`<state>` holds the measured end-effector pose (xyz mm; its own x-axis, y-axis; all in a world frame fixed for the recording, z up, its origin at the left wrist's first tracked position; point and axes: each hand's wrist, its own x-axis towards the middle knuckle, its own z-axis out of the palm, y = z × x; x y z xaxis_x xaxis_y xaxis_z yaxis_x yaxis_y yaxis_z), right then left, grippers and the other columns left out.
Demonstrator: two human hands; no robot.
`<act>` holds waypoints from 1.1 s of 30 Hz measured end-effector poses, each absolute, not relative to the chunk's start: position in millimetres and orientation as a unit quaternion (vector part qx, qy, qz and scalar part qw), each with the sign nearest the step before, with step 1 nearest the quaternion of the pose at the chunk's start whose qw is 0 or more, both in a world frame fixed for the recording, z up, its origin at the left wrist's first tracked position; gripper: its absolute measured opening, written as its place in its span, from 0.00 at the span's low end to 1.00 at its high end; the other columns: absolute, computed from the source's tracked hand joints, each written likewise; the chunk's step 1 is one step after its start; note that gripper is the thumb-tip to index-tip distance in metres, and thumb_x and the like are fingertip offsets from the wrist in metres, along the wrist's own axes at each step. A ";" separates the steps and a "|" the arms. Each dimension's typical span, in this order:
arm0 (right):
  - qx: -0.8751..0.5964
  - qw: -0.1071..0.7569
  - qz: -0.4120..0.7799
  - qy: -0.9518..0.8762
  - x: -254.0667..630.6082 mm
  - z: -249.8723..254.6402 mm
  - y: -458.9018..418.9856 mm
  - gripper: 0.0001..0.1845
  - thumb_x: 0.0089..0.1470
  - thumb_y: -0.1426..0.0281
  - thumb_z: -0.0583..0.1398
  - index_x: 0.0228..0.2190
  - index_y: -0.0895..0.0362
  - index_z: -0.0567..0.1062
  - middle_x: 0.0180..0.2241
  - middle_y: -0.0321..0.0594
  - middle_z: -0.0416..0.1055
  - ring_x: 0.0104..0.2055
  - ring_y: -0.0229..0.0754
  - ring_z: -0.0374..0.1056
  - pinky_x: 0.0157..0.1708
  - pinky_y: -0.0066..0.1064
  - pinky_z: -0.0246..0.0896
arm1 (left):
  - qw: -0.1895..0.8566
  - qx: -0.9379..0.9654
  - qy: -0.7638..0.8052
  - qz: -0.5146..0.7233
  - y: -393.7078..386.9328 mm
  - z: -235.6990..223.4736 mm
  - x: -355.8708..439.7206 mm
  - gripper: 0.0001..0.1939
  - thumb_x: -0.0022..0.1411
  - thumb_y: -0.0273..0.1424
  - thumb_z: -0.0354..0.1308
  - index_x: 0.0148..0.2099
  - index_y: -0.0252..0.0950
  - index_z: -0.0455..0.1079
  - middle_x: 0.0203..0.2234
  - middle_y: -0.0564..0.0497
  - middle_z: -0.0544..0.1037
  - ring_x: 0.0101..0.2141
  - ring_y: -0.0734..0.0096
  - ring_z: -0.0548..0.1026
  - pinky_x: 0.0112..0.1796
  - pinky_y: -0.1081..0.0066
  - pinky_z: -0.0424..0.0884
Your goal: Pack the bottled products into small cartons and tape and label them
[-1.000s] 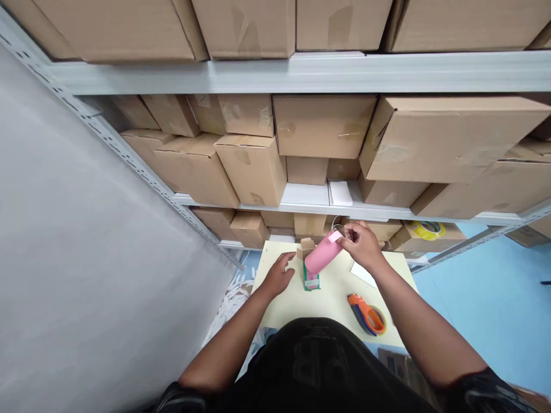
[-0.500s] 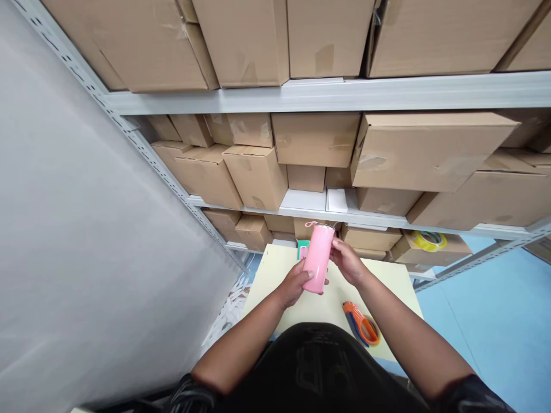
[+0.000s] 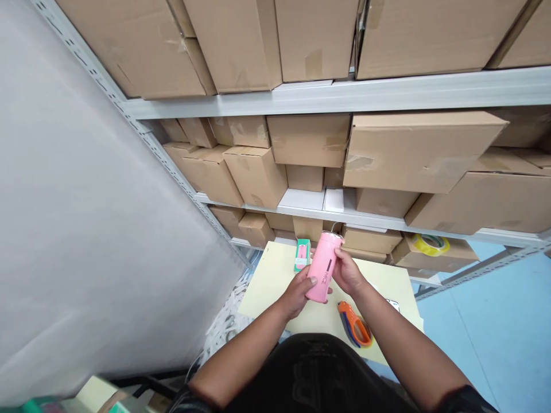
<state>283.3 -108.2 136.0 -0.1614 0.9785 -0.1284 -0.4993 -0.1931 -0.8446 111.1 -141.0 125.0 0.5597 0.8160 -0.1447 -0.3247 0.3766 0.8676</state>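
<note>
A pink bottle (image 3: 322, 269) with dark lettering down its side is held up over the pale yellow table, leaning a little to the right. My left hand (image 3: 297, 292) is wrapped round its lower part, thumb across the front. Near the top, my right hand (image 3: 346, 273) grips its right side; some of those fingers are hidden behind it. Just left of the bottle, a small green box (image 3: 302, 255) with a pink bottle pictured on it stands on the table. An orange tape dispenser (image 3: 355, 326) lies below my right hand, close to my body.
Metal shelving (image 3: 301, 98) full of cardboard boxes (image 3: 253, 175) rises beyond the table (image 3: 262, 281). A yellow tape roll (image 3: 430, 245) rests on a box at right. A grey wall (image 3: 94, 229) stands at left, with white scraps (image 3: 224, 321) on the floor beside the table.
The bottle has been turned in my hands: its lettering now faces me, and the strap loop has left the top left side. The green box shows more fully.
</note>
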 end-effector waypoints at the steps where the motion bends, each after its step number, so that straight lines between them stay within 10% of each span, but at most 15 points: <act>1: -0.359 0.533 0.690 -0.334 283.3 135.8 -109.3 0.28 0.52 0.44 0.64 0.39 0.55 0.77 0.32 0.44 0.79 0.32 0.51 0.73 0.24 0.36 0.64 | 0.789 0.414 0.282 0.356 -142.9 124.1 110.1 0.35 0.59 0.52 0.66 0.60 0.36 0.69 0.49 0.37 0.78 0.42 0.50 0.81 0.39 0.57 0.76; 7: -0.410 0.621 0.559 -0.364 261.7 144.0 -111.8 0.30 0.43 0.54 0.75 0.44 0.51 0.74 0.35 0.37 0.78 0.35 0.46 0.74 0.35 0.36 0.71 | 0.670 0.481 0.356 0.438 -143.6 110.9 106.3 0.39 0.53 0.47 0.75 0.61 0.38 0.67 0.51 0.43 0.77 0.51 0.55 0.76 0.51 0.61 0.71; 14: -0.376 0.575 0.630 -0.362 237.8 147.5 -124.2 0.28 0.52 0.51 0.66 0.49 0.52 0.74 0.38 0.43 0.80 0.38 0.53 0.76 0.30 0.38 0.71 | 0.783 0.426 0.273 0.362 -136.7 117.8 71.2 0.35 0.59 0.51 0.68 0.59 0.34 0.69 0.48 0.38 0.78 0.43 0.51 0.80 0.36 0.63 0.74; 21: -0.465 0.641 0.485 -0.371 190.6 153.7 -119.8 0.30 0.44 0.55 0.74 0.46 0.51 0.73 0.42 0.40 0.79 0.42 0.48 0.74 0.40 0.37 0.70 | 0.717 0.501 0.278 0.397 -121.5 112.6 31.8 0.37 0.56 0.48 0.73 0.61 0.37 0.67 0.52 0.42 0.77 0.51 0.56 0.75 0.50 0.62 0.71; 29: -0.429 0.605 0.569 -0.356 158.4 159.4 -128.2 0.27 0.53 0.50 0.66 0.49 0.53 0.74 0.43 0.45 0.80 0.37 0.51 0.74 0.26 0.35 0.66 | 0.820 0.440 0.207 0.301 -111.2 116.4 -11.8 0.34 0.61 0.53 0.66 0.59 0.33 0.71 0.48 0.37 0.79 0.48 0.47 0.79 0.44 0.56 0.75; 33: -0.479 0.644 0.464 -0.374 147.0 163.2 -122.9 0.28 0.50 0.53 0.71 0.49 0.51 0.74 0.51 0.45 0.78 0.46 0.52 0.74 0.39 0.38 0.71 | 0.748 0.507 0.223 0.365 -110.9 109.5 -13.6 0.35 0.62 0.52 0.66 0.63 0.36 0.67 0.55 0.39 0.76 0.52 0.53 0.75 0.53 0.58 0.70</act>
<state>147.0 -122.9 163.2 0.2888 0.9567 0.0373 -0.2404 0.1102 -0.9644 -13.6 -110.9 109.5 0.6336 0.7728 0.0359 -0.3203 0.2198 0.9215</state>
